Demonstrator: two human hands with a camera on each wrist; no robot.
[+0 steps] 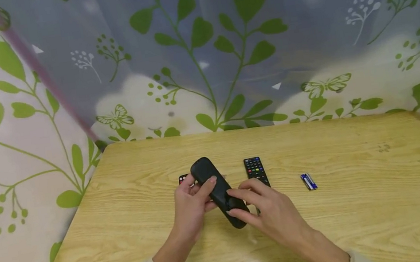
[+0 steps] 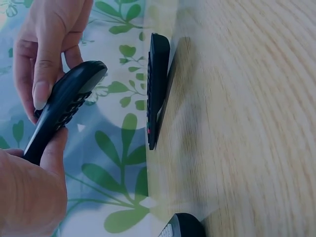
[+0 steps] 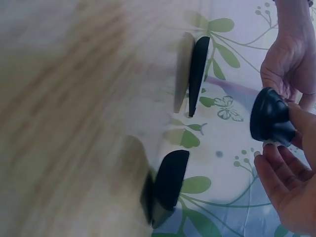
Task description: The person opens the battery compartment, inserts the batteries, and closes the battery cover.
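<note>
While the left hand (image 1: 189, 206) grips the upturned remote (image 1: 220, 193), the right hand (image 1: 275, 209) pinches its near end; whether its back is open cannot be told. The work looks barely begun: right of the upturned remote lies a second remote (image 1: 256, 170), left a partly hidden third remote (image 1: 182, 178), farther right loose batteries (image 1: 309, 181), unfitted, on the tabletop (image 1: 373, 202).

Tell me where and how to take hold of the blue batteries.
Probably pinch the batteries across their middles, the right hand coming from above: they lie flat, side by side, outer long sides exposed, apart from the nearest remote.
</note>
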